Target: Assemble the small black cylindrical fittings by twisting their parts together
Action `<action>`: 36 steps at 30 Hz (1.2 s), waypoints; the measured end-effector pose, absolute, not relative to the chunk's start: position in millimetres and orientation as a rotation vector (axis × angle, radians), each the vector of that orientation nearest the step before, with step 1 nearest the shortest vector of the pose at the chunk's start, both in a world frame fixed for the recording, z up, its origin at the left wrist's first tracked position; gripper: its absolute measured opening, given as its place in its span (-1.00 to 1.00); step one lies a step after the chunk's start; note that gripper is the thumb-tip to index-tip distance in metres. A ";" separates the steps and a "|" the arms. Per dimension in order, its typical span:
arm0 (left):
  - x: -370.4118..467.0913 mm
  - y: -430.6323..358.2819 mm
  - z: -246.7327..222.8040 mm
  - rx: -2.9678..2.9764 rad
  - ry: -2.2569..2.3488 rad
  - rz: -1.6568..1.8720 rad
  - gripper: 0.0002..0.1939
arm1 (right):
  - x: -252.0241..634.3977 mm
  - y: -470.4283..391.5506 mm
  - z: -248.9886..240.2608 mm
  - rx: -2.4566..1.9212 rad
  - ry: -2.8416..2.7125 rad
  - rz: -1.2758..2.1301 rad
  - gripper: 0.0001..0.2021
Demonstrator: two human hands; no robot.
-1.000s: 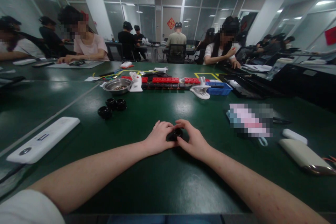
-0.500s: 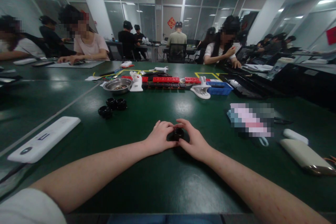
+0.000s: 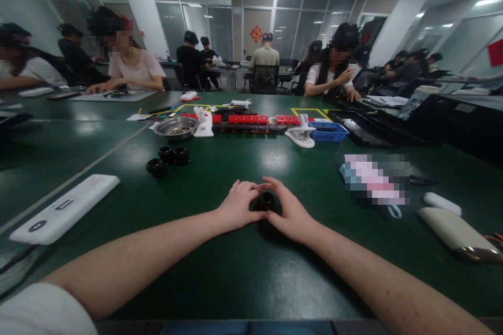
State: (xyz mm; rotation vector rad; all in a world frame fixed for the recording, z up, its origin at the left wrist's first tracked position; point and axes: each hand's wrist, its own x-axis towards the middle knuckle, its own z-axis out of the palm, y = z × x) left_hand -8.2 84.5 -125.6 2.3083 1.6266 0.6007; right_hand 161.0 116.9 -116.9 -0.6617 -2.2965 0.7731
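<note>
A small glossy black round part point(image 3: 266, 200) sits on the green table between my two hands, low in front of me. From the left, my left hand point(image 3: 240, 205) curls its fingers and thumb round the part. On the other side, my right hand point(image 3: 290, 209) arches over it, thumb at the near edge and fingers at the far edge. A dark gap shows between the part and my right palm. The fingertips of both hands meet around it, and its far left side is hidden. Several similar black round parts point(image 3: 167, 159) stand in a cluster to the left.
A white power strip point(image 3: 65, 209) lies at left. Further back are a metal bowl point(image 3: 175, 128) of small pieces, white clamps point(image 3: 302, 133), red blocks point(image 3: 248, 119) and a blue tray point(image 3: 329, 132). On the right lies a beige case point(image 3: 458, 230). Other people sit across the table.
The black part has shifted very slightly left between my hands, and the gap to my right palm looks a little wider. Both hands stay in nearly the same place.
</note>
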 end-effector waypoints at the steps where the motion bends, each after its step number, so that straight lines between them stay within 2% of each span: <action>1: -8.2 84.5 -125.3 2.312 1.626 0.596 -0.66 | 161.0 116.6 -117.3 -0.676 -2.292 0.744 -0.36; 7: -6.6 83.9 -123.5 2.308 1.622 0.599 -0.67 | 157.4 119.5 -122.7 -0.877 -2.146 0.601 -0.43; 11: -6.6 83.7 -124.3 2.311 1.620 0.608 -0.65 | 158.0 119.7 -120.1 -0.839 -2.146 0.665 -0.50; 16: -7.2 84.4 -124.9 2.324 1.618 0.615 -0.60 | 160.6 118.6 -115.8 -0.699 -2.187 0.759 -0.43; 22: -6.7 83.9 -124.3 2.321 1.626 0.592 -0.66 | 157.8 119.3 -120.2 -0.830 -2.147 0.613 -0.46; 26: -6.5 83.6 -124.0 2.311 1.623 0.606 -0.66 | 158.6 119.4 -119.2 -0.787 -2.181 0.694 -0.50; 30: -6.9 84.0 -123.7 2.294 1.623 0.613 -0.59 | 161.5 118.0 -115.0 -0.642 -2.206 0.767 -0.41; 36: -6.3 83.3 -121.7 2.308 1.621 0.582 -0.69 | 157.3 118.3 -121.1 -0.805 -2.180 0.614 -0.45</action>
